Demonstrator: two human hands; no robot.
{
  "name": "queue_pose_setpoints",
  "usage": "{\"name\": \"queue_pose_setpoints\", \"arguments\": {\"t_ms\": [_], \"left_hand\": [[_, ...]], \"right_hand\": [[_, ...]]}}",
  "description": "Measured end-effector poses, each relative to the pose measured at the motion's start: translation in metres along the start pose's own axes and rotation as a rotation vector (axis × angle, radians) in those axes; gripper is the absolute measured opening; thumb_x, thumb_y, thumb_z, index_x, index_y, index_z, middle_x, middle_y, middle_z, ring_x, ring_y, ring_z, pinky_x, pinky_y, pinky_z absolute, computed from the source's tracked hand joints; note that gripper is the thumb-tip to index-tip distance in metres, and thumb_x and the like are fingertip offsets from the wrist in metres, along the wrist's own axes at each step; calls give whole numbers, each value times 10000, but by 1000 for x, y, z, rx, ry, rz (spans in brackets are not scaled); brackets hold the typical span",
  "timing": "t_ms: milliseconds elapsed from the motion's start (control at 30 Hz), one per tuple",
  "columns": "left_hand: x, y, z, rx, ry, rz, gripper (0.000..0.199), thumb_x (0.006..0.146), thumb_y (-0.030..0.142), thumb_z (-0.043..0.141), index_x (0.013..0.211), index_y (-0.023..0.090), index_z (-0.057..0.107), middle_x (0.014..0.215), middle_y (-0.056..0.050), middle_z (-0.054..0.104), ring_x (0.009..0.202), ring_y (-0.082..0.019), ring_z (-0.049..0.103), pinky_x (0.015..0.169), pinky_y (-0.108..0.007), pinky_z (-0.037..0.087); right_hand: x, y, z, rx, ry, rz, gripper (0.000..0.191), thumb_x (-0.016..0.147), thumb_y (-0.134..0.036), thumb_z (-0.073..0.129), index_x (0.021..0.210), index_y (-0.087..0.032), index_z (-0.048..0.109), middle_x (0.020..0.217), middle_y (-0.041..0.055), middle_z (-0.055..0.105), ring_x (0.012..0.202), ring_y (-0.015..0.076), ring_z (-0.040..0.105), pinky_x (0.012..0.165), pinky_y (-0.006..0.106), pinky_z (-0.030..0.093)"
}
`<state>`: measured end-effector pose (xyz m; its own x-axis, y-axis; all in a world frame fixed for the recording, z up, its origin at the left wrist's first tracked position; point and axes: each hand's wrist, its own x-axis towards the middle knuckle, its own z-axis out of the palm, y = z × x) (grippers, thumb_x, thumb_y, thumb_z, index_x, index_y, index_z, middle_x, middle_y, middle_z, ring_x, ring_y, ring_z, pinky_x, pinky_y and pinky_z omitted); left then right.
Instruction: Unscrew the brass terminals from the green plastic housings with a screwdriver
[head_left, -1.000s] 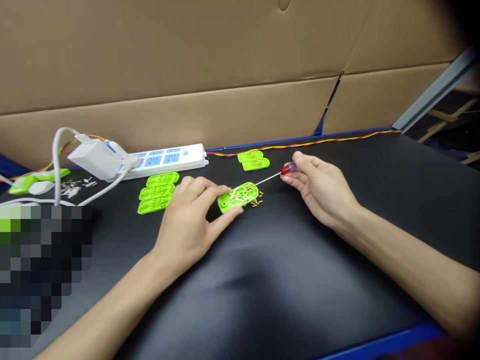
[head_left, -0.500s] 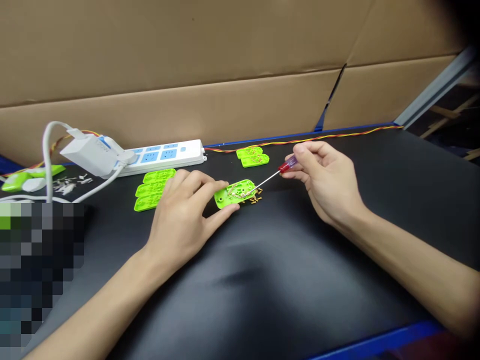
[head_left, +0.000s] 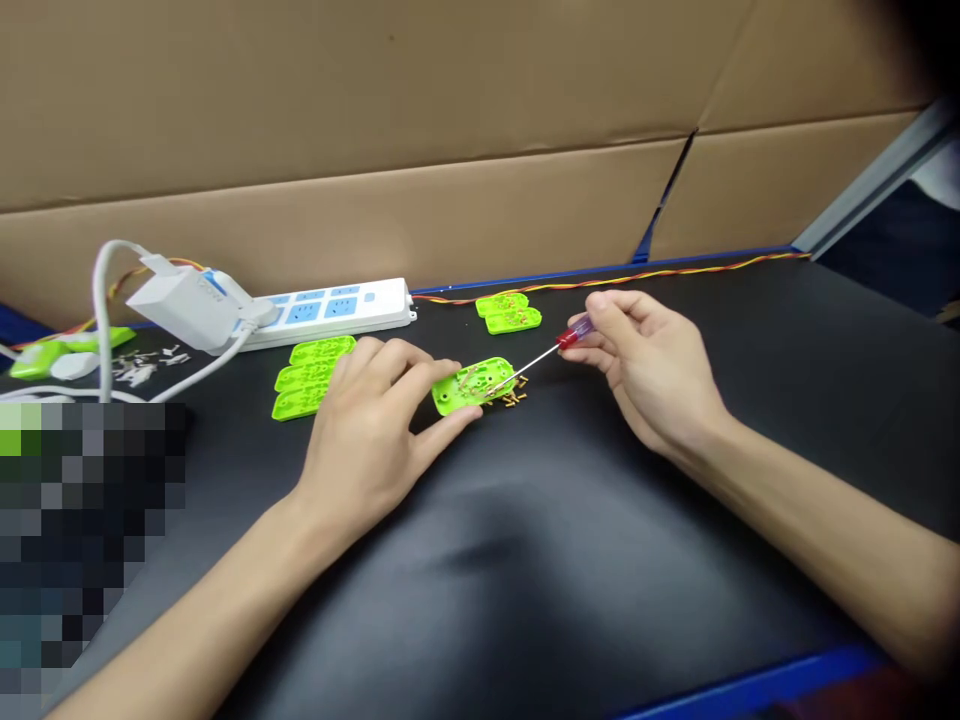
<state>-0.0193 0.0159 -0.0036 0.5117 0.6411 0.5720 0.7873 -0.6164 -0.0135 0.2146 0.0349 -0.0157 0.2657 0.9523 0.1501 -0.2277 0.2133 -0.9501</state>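
Observation:
Between its thumb and fingers, my left hand [head_left: 367,420] grips the edges of a bright green plastic shell [head_left: 454,397], its inner side facing up on the black table. Small brass-coloured pieces lie in the shell. More brass screws [head_left: 517,395] are scattered at its right end. My right hand [head_left: 649,365] pinches the red and purple handle of a screwdriver [head_left: 536,360]. The thin shaft slants down to the left, its tip inside the shell; exactly what it touches is too small to tell.
Several green shells [head_left: 311,378] lie side by side left of my left hand. Two more green shells [head_left: 511,313] holding small pieces sit farther back. A white power strip [head_left: 337,308] with a plugged-in adapter [head_left: 184,305], white cables and twisted wires [head_left: 675,272] line the cardboard wall.
The view has shifted slightly. Both hands keep their holds, and the screwdriver tip stays in the shell with hardly any visible movement.

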Motion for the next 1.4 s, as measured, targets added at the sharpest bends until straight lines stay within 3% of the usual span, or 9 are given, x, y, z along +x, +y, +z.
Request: {"name": "queue_pose_setpoints", "arguments": {"t_ms": [200, 433, 867, 1133, 1400], "left_hand": [[-1, -1, 0, -3, -1, -28, 318, 898, 421, 613, 1066, 156, 661, 940, -78, 641, 866, -232, 539, 805, -380, 469], [-1, -4, 4, 55, -25, 6, 346, 894, 415, 616, 1115, 153, 667, 959, -87, 636, 884, -248, 535, 790, -385, 459], [2, -2, 6, 167, 54, 186, 284, 924, 265, 582, 1178, 147, 628, 1017, -112, 613, 885, -242, 531, 739, -360, 433], [5, -2, -1, 316, 94, 318, 260, 940, 210, 540, 1189, 197, 614, 1034, -87, 647, 896, -245, 536, 781, -374, 403], [6, -11, -1, 288, -20, 127, 272, 940, 346, 543, 1150, 206, 645, 1031, -112, 643, 948, -290, 561, 763, -411, 429]], "right_hand": [[2, 3, -5, 46, -16, 122, 225, 804, -378, 729, 813, -169, 647, 770, -7, 647, 714, 76, 660, 691, 188, 607], [1, -1, -2, -20, 27, -54, 205, 814, -386, 713, 853, -197, 644, 801, -13, 664, 724, 90, 672, 701, 235, 623], [-5, -5, 6, -133, 7, -303, 193, 806, -357, 730, 884, -230, 606, 803, -33, 666, 728, 99, 693, 678, 234, 638], [-14, -15, 10, -204, 6, -362, 139, 827, -286, 710, 894, -232, 601, 834, -25, 663, 795, 116, 707, 696, 237, 634], [-18, -17, 10, -230, -23, -464, 117, 826, -196, 705, 885, -242, 614, 812, -36, 668, 707, 96, 704, 685, 220, 606]]}}
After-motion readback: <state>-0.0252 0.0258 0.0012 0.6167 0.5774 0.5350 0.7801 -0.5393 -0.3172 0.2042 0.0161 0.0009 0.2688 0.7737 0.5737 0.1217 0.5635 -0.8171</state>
